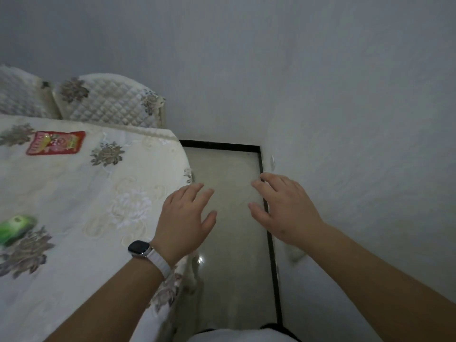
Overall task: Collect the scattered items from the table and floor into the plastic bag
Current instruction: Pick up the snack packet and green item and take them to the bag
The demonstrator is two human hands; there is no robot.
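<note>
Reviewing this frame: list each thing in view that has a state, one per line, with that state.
left hand: open, fingers spread, holding nothing, past the table edge
right hand: open, fingers spread, empty, near the wall
red packet: lying flat on the tablecloth, untouched
green packet: lying on the tablecloth at the left edge, blurred, untouched
watch: on the left wrist, screen dark
tablecloth: spread over the table

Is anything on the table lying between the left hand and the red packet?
Nothing visible does. The left hand hovers open at the table's right edge, and only bare flowered tablecloth lies between it and the red packet. The green item sits nearer the camera, off that line. The right hand is also empty.
</note>
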